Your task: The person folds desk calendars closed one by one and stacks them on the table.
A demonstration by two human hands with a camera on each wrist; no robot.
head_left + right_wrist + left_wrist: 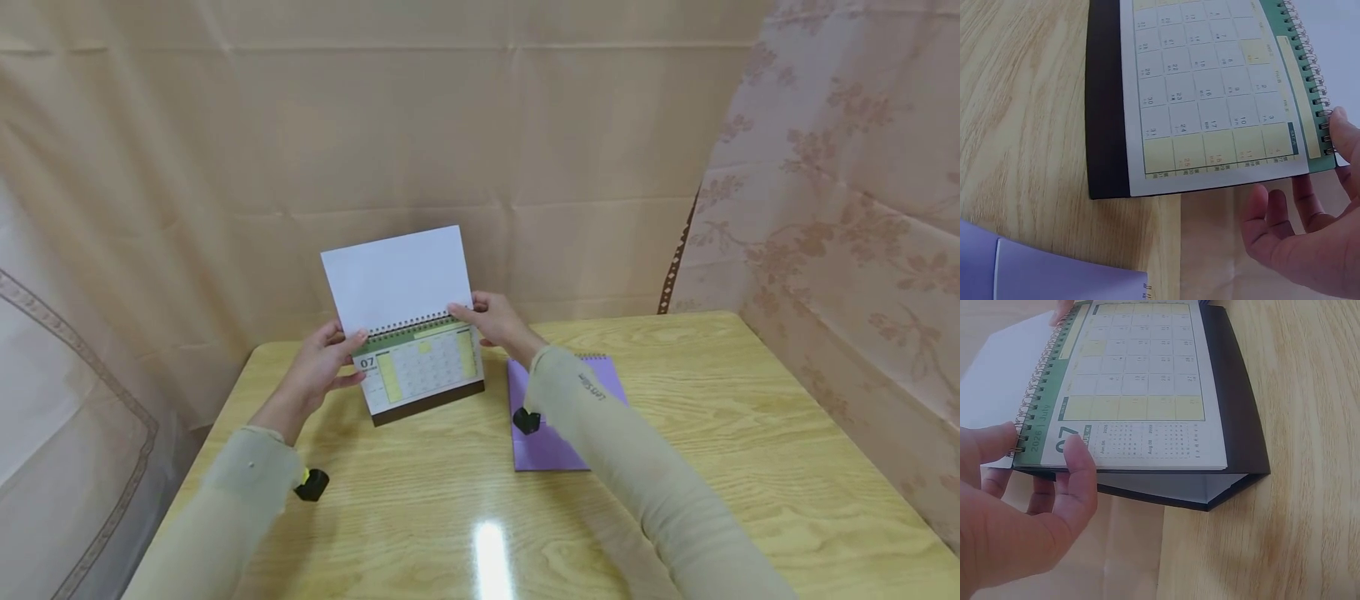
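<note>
A spiral-bound desk calendar point(427, 367) on a dark brown stand shows its July page, with a large 07 in the corner. Above the metal rings, a blank white sheet point(397, 279) is flipped up and stands behind the binding. My left hand point(318, 367) holds the calendar's left end at the rings; in the left wrist view one fingertip point(1075, 447) lies over the page by the 07. At the opposite end of the binding my right hand point(498, 321) grips with the thumb in front and fingers partly hidden behind. The stand's lower edge is close over the table.
A purple spiral-bound pad point(551, 446) lies on the wooden table point(750, 433), right of the calendar and partly under my right forearm. A beige curtain point(585, 125) hangs behind the table's far edge, and a floral one point(862, 208) hangs at the right.
</note>
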